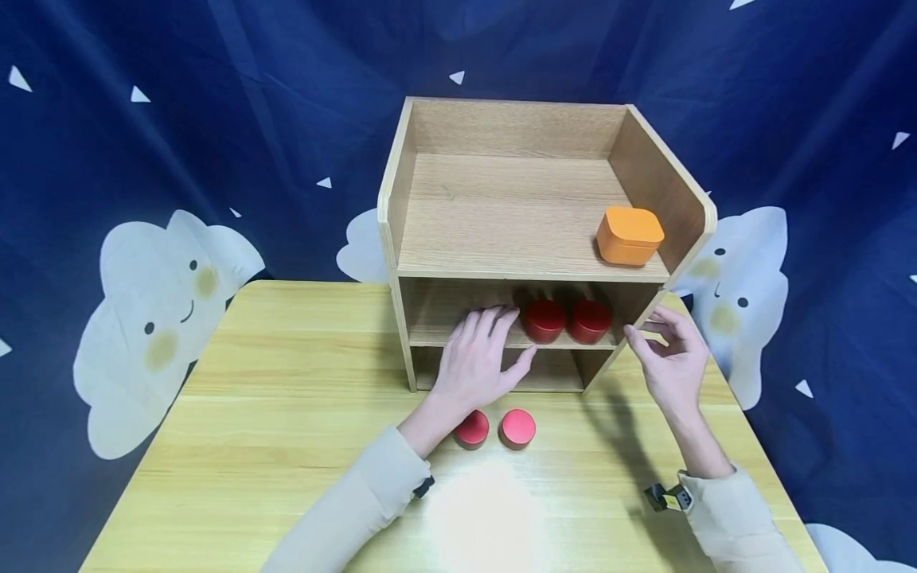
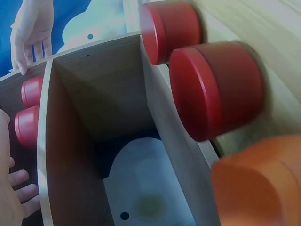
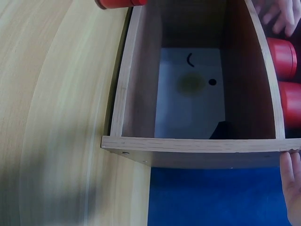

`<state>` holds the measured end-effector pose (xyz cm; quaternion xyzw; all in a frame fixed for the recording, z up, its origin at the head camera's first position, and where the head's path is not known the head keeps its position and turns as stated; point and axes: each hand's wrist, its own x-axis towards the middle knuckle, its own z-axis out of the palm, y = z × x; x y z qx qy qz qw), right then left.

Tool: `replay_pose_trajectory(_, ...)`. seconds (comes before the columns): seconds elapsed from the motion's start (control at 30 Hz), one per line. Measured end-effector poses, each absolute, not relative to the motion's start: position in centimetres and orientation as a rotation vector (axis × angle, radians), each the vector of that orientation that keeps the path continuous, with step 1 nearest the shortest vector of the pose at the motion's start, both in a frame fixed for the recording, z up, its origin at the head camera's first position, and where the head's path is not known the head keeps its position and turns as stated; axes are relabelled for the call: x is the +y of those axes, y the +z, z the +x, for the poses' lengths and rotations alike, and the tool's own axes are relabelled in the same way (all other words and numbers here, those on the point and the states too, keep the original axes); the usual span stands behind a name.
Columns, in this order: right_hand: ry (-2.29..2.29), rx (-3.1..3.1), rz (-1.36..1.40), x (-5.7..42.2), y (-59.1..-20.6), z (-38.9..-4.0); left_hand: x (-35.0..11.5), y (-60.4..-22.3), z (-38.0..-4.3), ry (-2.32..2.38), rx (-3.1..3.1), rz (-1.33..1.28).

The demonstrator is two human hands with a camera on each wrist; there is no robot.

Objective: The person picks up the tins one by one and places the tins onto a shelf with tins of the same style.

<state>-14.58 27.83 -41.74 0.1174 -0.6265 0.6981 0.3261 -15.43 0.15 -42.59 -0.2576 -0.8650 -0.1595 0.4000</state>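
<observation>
My left hand [image 1: 476, 358] reaches to the middle level of a wooden shelf [image 1: 501, 211], fingers spread and slightly bent, with nothing in its grasp. Just right of it, two round red tins [image 1: 545, 321] sit side by side on that level. My right hand [image 1: 675, 362] touches the shelf's right side panel [image 3: 197, 145], its fingertips against the outer face near the front edge. On the table in front of the shelf stand two more red tins [image 1: 517, 428], one partly behind the left wrist. An orange container [image 2: 258, 183] appears beside them in the left wrist view; the left arm hides it from the head view.
An orange lidded box [image 1: 629, 236] stands on the top level, at the front right corner. Below the middle level is a lower compartment [image 1: 530, 370]. The light wooden table [image 1: 301, 398] backs onto a dark blue curtain [image 1: 286, 119] with cloud prints.
</observation>
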Motion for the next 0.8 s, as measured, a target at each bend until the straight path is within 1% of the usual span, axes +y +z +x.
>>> replay_pose_trajectory(0.47,1.843,-1.633,0.301,28.0,-41.8,-14.7,-3.3,-43.0,-13.8,-0.425,-2.068,-0.729)
replay_pose_trajectory(0.63,1.798,-1.677,0.26,28.0,-41.8,-14.7,-4.4,-43.3,-13.5,-0.425,-2.032,-0.788)
replay_pose_trajectory(0.8,1.801,-1.67,0.283,28.0,-41.9,-14.7,-5.6,-44.0,-13.2,-0.406,-2.037,-0.857)
